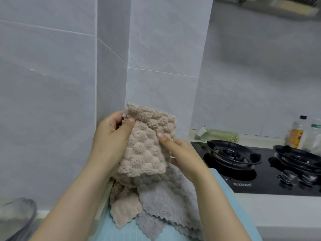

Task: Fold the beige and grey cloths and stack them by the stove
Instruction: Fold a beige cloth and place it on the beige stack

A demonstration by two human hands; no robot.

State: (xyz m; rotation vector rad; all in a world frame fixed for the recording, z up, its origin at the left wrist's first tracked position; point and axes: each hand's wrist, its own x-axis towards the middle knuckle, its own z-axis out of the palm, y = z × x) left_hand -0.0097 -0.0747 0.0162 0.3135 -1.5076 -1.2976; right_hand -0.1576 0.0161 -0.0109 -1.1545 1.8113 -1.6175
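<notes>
both hands are working the beige cloth (147, 141) up in the air, just left of the stove (260, 164). the left hand (111, 136) is pinching its top corner, thumb pressing over the doubled edge. the right hand (180, 150) is gripping the opposite side, thumb on the front. this is looking like the folding step, partway through. directly below, a second beige cloth (124, 207) and a grey cloth (165, 197) are lying in a loose, unfolded heap. next, i'd say: squaring the edges, then laying it flat by the stove without it springing open.
</notes>
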